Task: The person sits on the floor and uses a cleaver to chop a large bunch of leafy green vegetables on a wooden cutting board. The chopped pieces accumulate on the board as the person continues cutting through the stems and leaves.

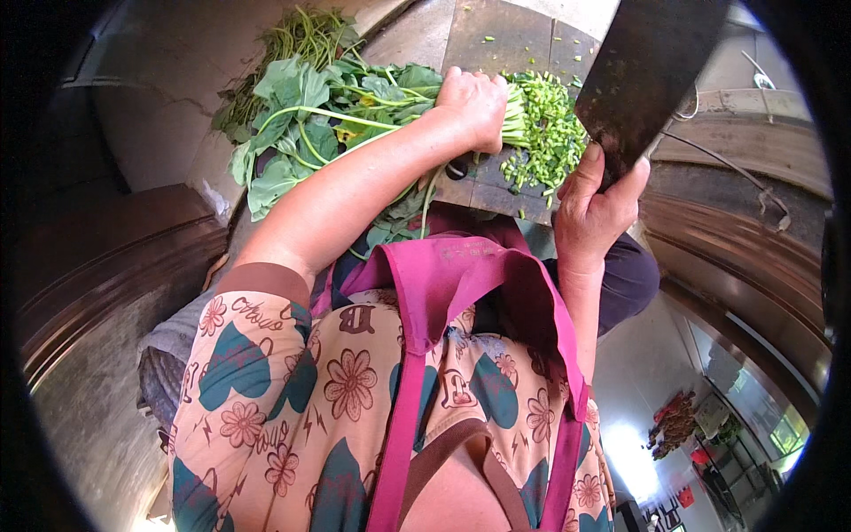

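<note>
The left hand (474,108) is clenching green stems (513,129), ideally keeping fingertips tucked. The right hand (594,211) is gripping a cleaver (651,69) on the right.

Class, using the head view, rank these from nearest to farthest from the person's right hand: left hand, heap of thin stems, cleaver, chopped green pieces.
1. Cleaver: gripped in the right hand.
2. Chopped green pieces: just to its left.
3. Left hand: farther left, clasping leafy greens.
4. Heap of thin stems: upper left.
</note>
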The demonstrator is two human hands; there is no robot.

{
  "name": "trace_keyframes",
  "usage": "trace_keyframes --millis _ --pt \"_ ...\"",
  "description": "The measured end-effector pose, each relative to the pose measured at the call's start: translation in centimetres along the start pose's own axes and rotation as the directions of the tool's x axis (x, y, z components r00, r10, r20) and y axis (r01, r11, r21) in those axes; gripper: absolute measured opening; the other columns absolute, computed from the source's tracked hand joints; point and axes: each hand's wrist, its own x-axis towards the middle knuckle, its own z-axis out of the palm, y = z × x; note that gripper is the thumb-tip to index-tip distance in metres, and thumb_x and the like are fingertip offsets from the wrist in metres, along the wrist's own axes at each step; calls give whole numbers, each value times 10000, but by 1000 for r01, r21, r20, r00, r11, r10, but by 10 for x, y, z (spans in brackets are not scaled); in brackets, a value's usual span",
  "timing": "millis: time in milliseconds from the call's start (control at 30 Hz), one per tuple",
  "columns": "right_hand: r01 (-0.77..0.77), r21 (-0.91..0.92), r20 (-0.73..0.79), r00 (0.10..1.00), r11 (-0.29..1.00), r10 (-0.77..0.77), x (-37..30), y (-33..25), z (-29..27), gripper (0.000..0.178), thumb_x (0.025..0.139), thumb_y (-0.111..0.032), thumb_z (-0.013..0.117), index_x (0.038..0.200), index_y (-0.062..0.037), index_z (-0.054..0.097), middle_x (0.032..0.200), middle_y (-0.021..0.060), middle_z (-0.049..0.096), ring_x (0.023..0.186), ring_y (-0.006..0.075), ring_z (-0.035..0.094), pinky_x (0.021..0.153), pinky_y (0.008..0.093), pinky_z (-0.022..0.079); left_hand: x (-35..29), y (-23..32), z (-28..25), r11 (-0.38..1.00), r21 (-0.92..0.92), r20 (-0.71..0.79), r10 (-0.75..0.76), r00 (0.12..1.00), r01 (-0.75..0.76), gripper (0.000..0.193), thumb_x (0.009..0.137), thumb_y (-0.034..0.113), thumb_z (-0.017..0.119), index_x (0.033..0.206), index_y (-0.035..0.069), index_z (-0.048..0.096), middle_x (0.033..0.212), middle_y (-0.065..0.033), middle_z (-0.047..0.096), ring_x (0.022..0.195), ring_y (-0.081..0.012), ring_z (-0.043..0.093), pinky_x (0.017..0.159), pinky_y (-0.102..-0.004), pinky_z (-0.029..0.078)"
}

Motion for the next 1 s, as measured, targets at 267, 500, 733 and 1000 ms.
trace_keyframes --millis 267,500,733,1000 --pt "64 -220 278 961 973 -1 27 24 12 215 925 -200 571 965 -16 469 741 239 594 677 449 591 582 506 456 3 -3 6 999 13 -59 42 997 -41 558 579 284 775 1050 51 590 987 -135 661 944 -248 643 865 -357 432" --pt "64 -279 484 871 958 82 18 46 40 213 916 -202 574 949 -21 467 767 255 614 721 444 615 637 512 473 2 -3 0 998 38 -28 49 998 -48 532 585 293 765 1021 43 590 980 -141 654 934 -257 639 866 -359 426" --pt "8 -92 148 989 996 6 35 0 5 177 945 -203 556 989 -41 501 780 225 621 703 415 623 567 447 467 4 0 8 998 22 -99 61 993 -59 506 586 261 756 1016 44 602 975 -138 660 934 -259 644 862 -354 438" --pt "-56 -261 435 884 964 169 23 25 8 226 923 -205 563 981 -5 473 793 266 605 742 457 600 626 517 459 3 -6 2 999 14 -68 43 997 -42 549 581 296 764 1034 31 599 980 -137 662 942 -254 642 873 -359 430"
